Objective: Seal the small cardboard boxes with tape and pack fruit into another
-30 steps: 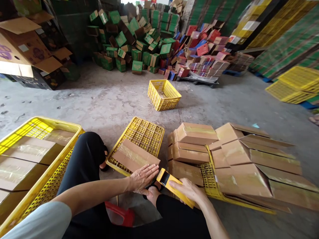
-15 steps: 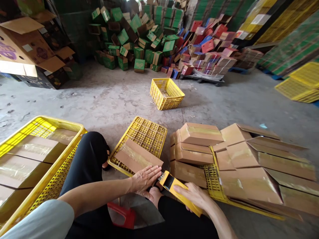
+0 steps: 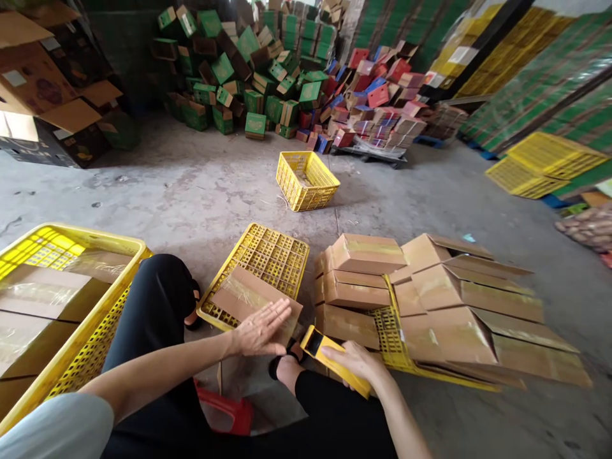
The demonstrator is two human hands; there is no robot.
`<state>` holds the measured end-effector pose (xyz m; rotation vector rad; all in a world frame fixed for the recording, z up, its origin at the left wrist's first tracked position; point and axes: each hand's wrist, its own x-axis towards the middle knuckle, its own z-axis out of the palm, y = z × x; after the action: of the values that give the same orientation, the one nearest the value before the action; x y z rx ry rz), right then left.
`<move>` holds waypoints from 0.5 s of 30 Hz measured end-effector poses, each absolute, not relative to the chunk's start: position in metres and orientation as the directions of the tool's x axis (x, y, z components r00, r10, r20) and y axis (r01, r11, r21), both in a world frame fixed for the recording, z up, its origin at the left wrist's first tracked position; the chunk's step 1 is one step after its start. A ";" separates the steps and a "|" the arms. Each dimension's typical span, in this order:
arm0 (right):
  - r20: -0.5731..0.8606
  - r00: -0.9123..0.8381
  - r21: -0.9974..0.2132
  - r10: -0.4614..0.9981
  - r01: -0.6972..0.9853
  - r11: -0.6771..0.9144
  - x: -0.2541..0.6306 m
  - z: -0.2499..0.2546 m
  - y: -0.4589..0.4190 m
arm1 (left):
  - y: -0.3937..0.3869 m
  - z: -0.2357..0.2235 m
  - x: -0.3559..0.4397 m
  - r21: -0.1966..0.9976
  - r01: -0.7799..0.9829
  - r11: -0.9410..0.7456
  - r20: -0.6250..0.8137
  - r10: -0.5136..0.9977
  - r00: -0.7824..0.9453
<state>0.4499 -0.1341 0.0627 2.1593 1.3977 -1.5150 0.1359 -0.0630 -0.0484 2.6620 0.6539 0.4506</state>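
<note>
In the head view my left hand (image 3: 262, 328) lies flat on the near right end of a taped cardboard box (image 3: 241, 293), its fingers stretched out. The box rests tilted across an upturned yellow crate (image 3: 280, 245) between my legs. My right hand (image 3: 356, 362) is wrapped round a long yellow hand tool (image 3: 354, 381) with a black part near its front end; its exact kind is unclear. The tool's front end is apart from the box, just to its right. My right thumb lies along its top.
Stacked taped boxes (image 3: 370, 254) and flap-ended boxes (image 3: 449, 335) stand right around a yellow crate. At left, a large yellow crate (image 3: 136, 245) holds boxes. A red stool-like piece (image 3: 241, 414) lies below me. Ahead are a yellow basket (image 3: 308, 197) and heaped green cartons (image 3: 255, 124).
My left hand has moved up and left along the box, away from the tool. The tool in my right hand has drawn slightly back from the box end. The view has turned right.
</note>
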 end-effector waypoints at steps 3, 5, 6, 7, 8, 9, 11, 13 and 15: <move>-0.821 0.038 -0.353 0.570 0.751 -0.558 0.440 0.058 -0.128 | -0.033 -0.046 0.105 0.444 0.601 -0.665 0.265 0.738 0.621; -0.835 0.059 -0.322 0.546 0.753 -0.574 0.432 0.055 -0.121 | -0.010 -0.047 0.081 0.523 0.690 -0.500 0.250 0.864 0.437; -0.840 0.074 -0.305 0.537 0.755 -0.581 0.429 0.053 -0.117 | 0.000 -0.048 0.071 0.575 0.710 -0.407 0.208 0.912 0.354; -0.841 0.088 -0.292 0.534 0.756 -0.586 0.425 0.052 -0.113 | 0.010 -0.049 0.061 0.628 0.719 -0.298 0.140 0.952 0.272; -0.839 0.102 -0.284 0.535 0.756 -0.590 0.422 0.050 -0.109 | 0.017 -0.050 0.054 0.672 0.716 -0.187 0.056 0.978 0.202; -0.835 0.114 -0.278 0.538 0.757 -0.592 0.419 0.049 -0.106 | 0.022 -0.052 0.048 0.700 0.707 -0.101 -0.019 0.987 0.159; -0.827 0.130 -0.269 0.548 0.764 -0.587 0.416 0.047 -0.102 | 0.028 -0.055 0.043 0.724 0.690 0.015 -0.130 0.985 0.114; -0.812 0.139 -0.268 0.567 0.775 -0.573 0.414 0.048 -0.100 | 0.029 -0.057 0.044 0.729 0.680 0.077 -0.194 0.976 0.097; -0.795 0.142 -0.271 0.590 0.787 -0.554 0.412 0.050 -0.101 | 0.029 -0.058 0.046 0.725 0.670 0.157 -0.269 0.961 0.066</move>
<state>0.4124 -0.1012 0.0499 2.2045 1.3560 -1.3737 0.0461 0.0292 -0.0576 1.5832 1.6738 0.4827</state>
